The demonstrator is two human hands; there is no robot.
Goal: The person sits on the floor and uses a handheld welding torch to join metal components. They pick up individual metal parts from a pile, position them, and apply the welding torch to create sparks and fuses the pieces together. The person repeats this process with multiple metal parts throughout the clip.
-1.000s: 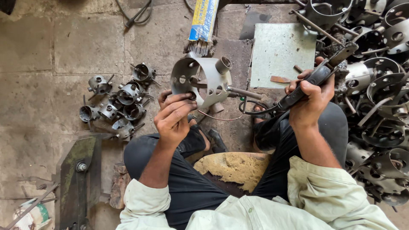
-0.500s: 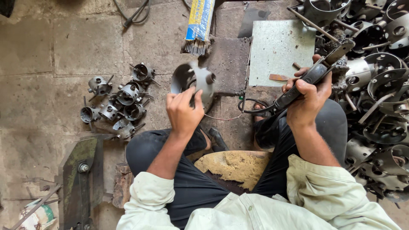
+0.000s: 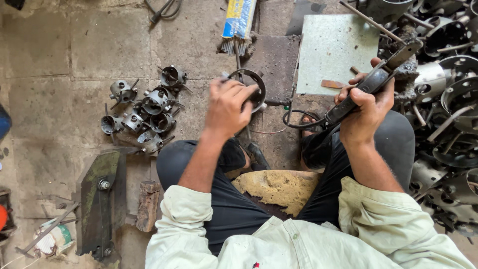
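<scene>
My left hand (image 3: 229, 107) grips a round metal part (image 3: 253, 85), a short cylinder with a ring-shaped rim, and holds it raised in front of me above the stone floor. My right hand (image 3: 366, 107) is closed around a black welding electrode holder (image 3: 371, 85) whose jaw points up and right; its black cable (image 3: 298, 119) loops down by my knee. I sit on a low cushioned seat (image 3: 276, 189) with my knees apart.
A cluster of several similar small metal parts (image 3: 144, 112) lies on the floor to the left. A large heap of metal parts (image 3: 443, 99) fills the right side. A grey metal plate (image 3: 333, 50), a dark slab (image 3: 274, 60), a packet of welding rods (image 3: 239, 22) and a green lever tool (image 3: 102, 199) are nearby.
My left hand has turned and lifted the round metal part, so its rim now faces differently. The right hand with the electrode holder has stayed nearly in place.
</scene>
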